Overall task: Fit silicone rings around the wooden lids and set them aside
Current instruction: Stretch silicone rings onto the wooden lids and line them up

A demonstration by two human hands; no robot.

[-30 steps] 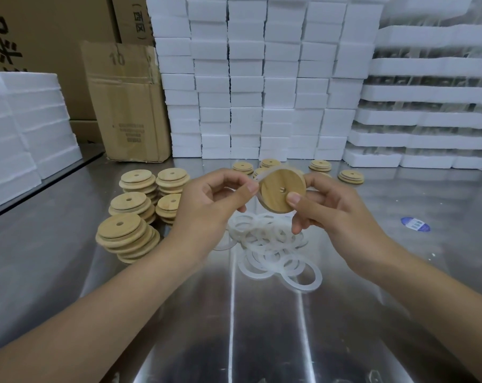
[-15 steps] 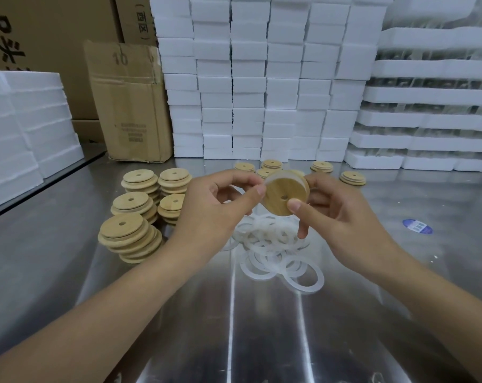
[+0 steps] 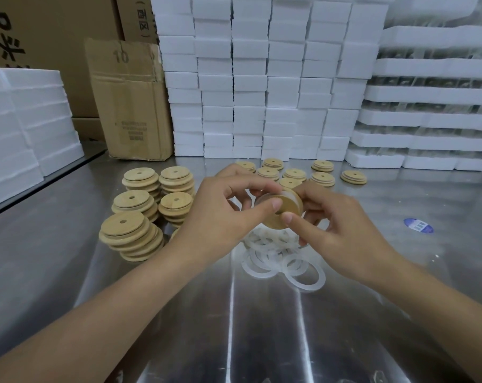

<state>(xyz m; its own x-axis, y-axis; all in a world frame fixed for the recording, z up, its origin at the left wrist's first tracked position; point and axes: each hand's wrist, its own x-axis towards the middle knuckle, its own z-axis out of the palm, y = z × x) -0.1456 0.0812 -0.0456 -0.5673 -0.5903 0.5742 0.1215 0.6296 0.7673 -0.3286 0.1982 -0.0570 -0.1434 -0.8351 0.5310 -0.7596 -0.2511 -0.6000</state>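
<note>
Both hands hold one round wooden lid (image 3: 288,207) above the steel table, a translucent silicone ring (image 3: 289,192) sitting around its edge. My left hand (image 3: 228,217) pinches the lid's left side with thumb and fingers. My right hand (image 3: 336,225) grips its right side, thumb on the face. Much of the lid is hidden by my fingers. A heap of loose silicone rings (image 3: 284,258) lies on the table just below the hands. Stacks of bare wooden lids (image 3: 146,205) stand to the left. Smaller piles of lids (image 3: 303,172) lie behind the hands.
The steel table (image 3: 234,327) stretches toward me. White foam blocks (image 3: 262,78) form a wall at the back, more foam (image 3: 27,120) is stacked at the left, and a cardboard box (image 3: 129,100) stands at the back left. A blue sticker (image 3: 418,225) lies on the right.
The lid has tilted from facing me to lying flatter, and both hands have closed in around it and sunk a little. The ring now sits lower around the lid's edge.
</note>
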